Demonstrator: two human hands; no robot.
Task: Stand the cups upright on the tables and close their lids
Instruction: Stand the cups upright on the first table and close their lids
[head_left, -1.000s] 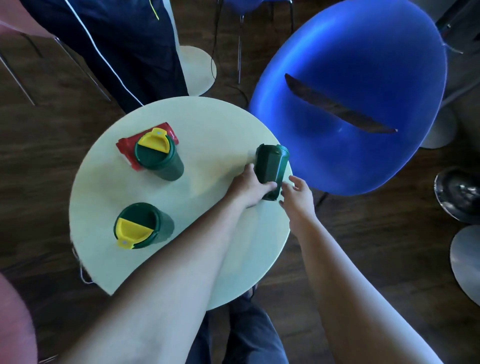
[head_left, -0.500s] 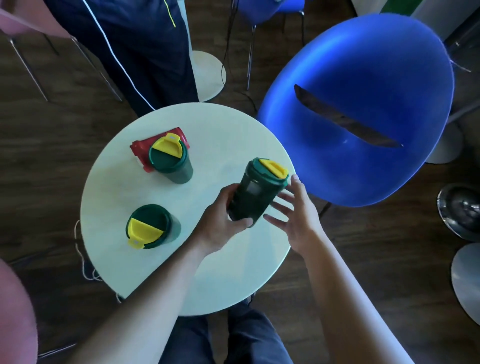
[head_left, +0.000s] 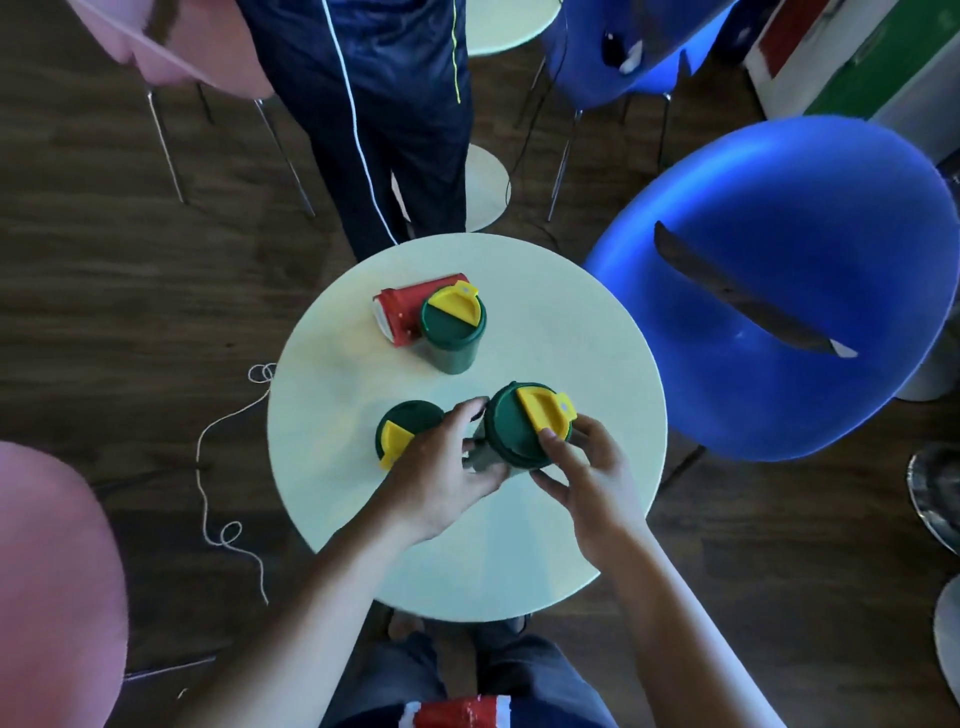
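A round pale table (head_left: 582, 332) carries three dark green cups with yellow flip lids. The nearest cup (head_left: 511, 434) is upright in both my hands: my left hand (head_left: 447, 475) wraps its side and my right hand (head_left: 587, 475) holds its rim, thumb on the yellow flap. A second cup (head_left: 402, 434) stands just left of it, partly hidden by my left fingers. The third cup (head_left: 452, 332) stands at the back, against a red can (head_left: 402, 314) that lies on its side.
A large blue tub chair (head_left: 795, 291) stands right of the table. A person in dark trousers (head_left: 374, 104) stands behind it. Pink chairs (head_left: 52, 571) sit left, a white cord (head_left: 223, 467) trails on the wooden floor, and metal chair bases (head_left: 935, 493) lie at right.
The cup was lying at the table's right edge; my left hand lifted it, turned it upright and brought it toward the middle. My right hand has closed onto its lid.
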